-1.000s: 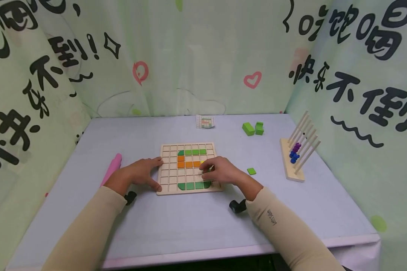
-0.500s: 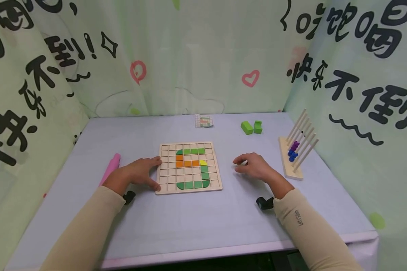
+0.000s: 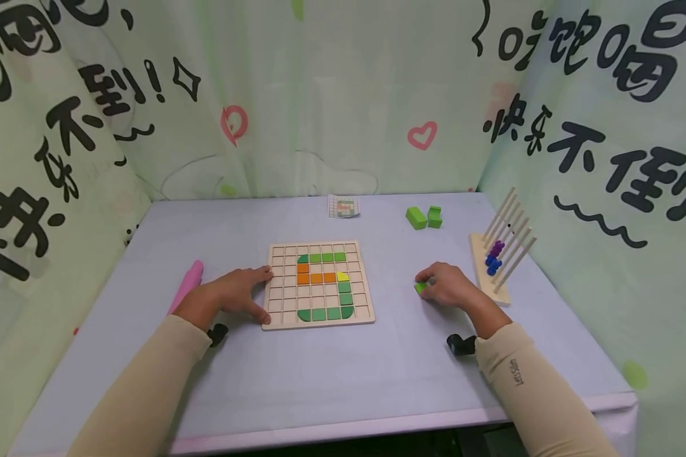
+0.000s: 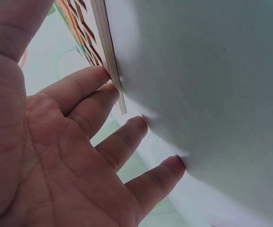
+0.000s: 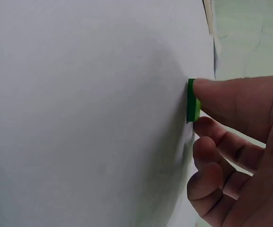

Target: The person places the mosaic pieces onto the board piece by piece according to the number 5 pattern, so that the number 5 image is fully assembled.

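The right hand (image 3: 448, 289) sits on the blue-grey table (image 3: 331, 374), fingers curled over a small green tile (image 3: 420, 287), thumb & fingertips pinching its edges; the right wrist view shows the tile (image 5: 193, 100) lying flat on the table under the fingertip. The tile lies well right of the wooden grid board (image 3: 318, 284) & just left of the bead rack (image 3: 500, 254), whose slanted rods carry purple and blue beads. The left hand (image 3: 228, 293) lies flat & spread, fingertips touching the board's left edge; the left wrist view shows the fingers (image 4: 93, 94) against the board's rim (image 4: 109, 52). The board holds green tiles along the top row, orange ones in the middle, one yellow, and greens down the right side & along the bottom. Behind: a pattern card (image 3: 343, 206) & two green blocks (image 3: 424, 216) at the far edge; a pink roll (image 3: 186, 285) left of the left hand. Nothing lies btwn the right hand & the board. Vs 0.5 s ago: the right hand has shifted right & closed on the tile; a second ago it was over the board's right side. The left hand and board haven't moved.
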